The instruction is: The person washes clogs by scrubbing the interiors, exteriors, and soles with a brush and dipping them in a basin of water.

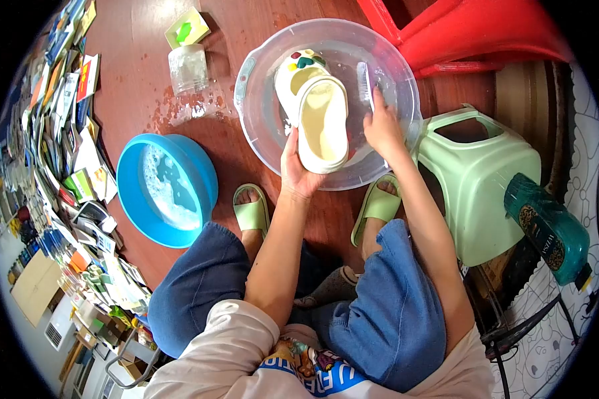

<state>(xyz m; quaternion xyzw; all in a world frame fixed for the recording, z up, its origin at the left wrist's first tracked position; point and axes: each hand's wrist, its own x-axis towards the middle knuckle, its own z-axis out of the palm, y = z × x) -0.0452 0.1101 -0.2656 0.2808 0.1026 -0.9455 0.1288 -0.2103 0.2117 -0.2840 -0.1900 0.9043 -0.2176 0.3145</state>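
Observation:
A cream clog (324, 120) with colourful charms near its toe is held over the clear plastic basin (256, 143). My left hand (298, 166) is wrapped round its heel end from below, and the strap and sole rim face up. To the right, my right hand (384, 126) grips a white-bristled brush (364, 83), whose bristles show above my fingers, apart from the clog. Most of the brush's handle is hidden in my hand. Some water and bits of foam show in the basin.
A blue basin (128, 193) with foamy water stands left. Behind it are a clear block-like container (189, 70) and a small tray (196, 36). A green stool (492, 173), a teal bottle (546, 229) and a red chair (486, 33) crowd the right. Books (80, 153) line the left.

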